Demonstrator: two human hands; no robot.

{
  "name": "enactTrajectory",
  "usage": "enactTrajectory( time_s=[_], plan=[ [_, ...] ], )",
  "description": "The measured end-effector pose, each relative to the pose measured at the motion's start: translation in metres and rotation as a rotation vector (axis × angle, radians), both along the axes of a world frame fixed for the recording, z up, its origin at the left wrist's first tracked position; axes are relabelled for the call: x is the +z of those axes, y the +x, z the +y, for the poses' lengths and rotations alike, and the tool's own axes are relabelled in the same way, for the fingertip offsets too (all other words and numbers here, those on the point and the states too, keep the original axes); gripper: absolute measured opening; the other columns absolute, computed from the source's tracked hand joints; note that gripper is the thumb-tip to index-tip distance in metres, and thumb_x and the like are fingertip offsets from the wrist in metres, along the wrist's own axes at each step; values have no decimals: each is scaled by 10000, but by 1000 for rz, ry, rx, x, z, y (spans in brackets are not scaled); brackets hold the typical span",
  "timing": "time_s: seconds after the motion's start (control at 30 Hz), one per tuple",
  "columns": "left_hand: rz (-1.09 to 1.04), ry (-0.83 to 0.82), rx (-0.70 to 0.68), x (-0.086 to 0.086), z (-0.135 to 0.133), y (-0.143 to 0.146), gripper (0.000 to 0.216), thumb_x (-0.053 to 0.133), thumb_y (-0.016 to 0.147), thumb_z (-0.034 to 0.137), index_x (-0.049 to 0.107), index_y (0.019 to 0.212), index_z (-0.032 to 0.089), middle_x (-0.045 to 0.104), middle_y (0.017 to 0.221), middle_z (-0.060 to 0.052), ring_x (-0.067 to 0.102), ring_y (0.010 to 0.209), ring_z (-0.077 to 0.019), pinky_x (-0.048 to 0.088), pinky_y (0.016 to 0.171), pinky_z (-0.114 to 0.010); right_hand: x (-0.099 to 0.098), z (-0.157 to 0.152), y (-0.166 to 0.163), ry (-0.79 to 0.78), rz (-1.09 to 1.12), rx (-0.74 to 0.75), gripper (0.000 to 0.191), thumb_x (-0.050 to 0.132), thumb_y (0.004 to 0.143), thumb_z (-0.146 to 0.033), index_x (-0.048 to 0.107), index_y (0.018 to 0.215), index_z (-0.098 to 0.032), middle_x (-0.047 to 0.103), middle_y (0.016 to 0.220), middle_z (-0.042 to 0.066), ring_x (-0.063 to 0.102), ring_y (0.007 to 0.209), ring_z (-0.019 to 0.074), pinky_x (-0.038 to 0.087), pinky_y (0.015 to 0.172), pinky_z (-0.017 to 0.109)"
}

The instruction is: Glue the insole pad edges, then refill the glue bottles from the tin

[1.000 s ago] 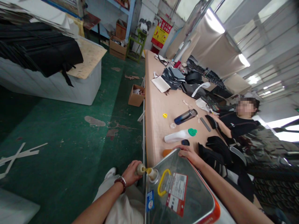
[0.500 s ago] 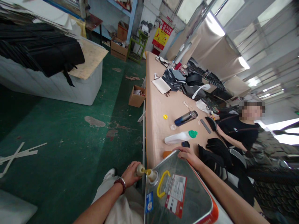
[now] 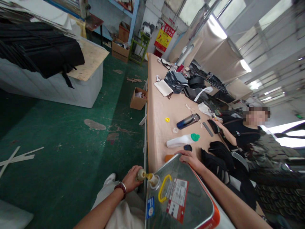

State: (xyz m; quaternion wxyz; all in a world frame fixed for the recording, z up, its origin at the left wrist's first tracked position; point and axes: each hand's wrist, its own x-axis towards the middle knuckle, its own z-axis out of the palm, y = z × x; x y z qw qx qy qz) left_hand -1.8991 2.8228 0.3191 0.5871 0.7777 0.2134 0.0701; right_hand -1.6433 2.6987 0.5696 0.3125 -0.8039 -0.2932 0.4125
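Note:
My left hand [image 3: 132, 178], with a bracelet at the wrist, is wrapped round a small pale bottle [image 3: 141, 174]. The bottle's mouth faces the spout [image 3: 154, 180] of a large metal can [image 3: 195, 194]. Yellowish liquid [image 3: 149, 176] runs between spout and bottle mouth. The tilted can has a yellow handle [image 3: 164, 188] and a red and white label on its top. My right hand [image 3: 189, 158] grips the can's far corner, fingers over the rim. Part of the can lies outside the view.
On the long table [image 3: 157, 127] lie a white bottle with green cap [image 3: 182, 140], a dark blue flask [image 3: 188, 121] and a yellow cap [image 3: 167, 120]. A co-worker [image 3: 247, 127] sits on the right near black pieces. A cardboard box [image 3: 138, 99] stands on the floor beside the table.
The view has shifted slightly. Both hands, the bottle and the can keep their places relative to each other, with liquid still running. The co-worker's arm has moved a little.

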Motion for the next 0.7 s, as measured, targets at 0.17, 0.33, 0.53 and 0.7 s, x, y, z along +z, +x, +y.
enactTrajectory(
  time_s=[0.17, 0.33, 0.53, 0.7],
  plan=[
    [29, -8, -4, 6, 1, -1, 625, 716, 588, 150, 524, 1178, 227, 553, 1232, -76, 523, 1153, -252, 389, 1015, -369, 1, 0, 0, 5, -8, 9, 343, 557, 600, -249, 719, 886, -152, 547, 631, -3, 446, 570, 154, 345, 515, 250],
    [28, -5, -7, 4, 0, -1, 637, 712, 594, 146, 510, 1193, 226, 543, 1244, -78, 520, 1154, -245, 389, 1016, -367, 0, -2, 0, 12, -20, 6, 353, 552, 604, -256, 716, 900, -154, 554, 650, 5, 458, 583, 162, 345, 512, 250],
    [35, -2, 9, 2, -4, -1, 642, 720, 576, 145, 516, 1176, 241, 547, 1230, -60, 534, 1140, -243, 404, 1005, -357, 6, -5, -1, 7, -36, 10, 344, 551, 611, -266, 712, 897, -161, 545, 637, 2, 451, 555, 159, 336, 491, 250],
    [22, 5, -9, 1, -3, 1, 647, 707, 587, 150, 503, 1195, 232, 538, 1241, -69, 529, 1136, -242, 401, 1000, -359, 6, -9, 2, 9, -32, 17, 348, 548, 618, -280, 701, 905, -157, 543, 641, 3, 450, 565, 165, 342, 511, 260]
  ],
)
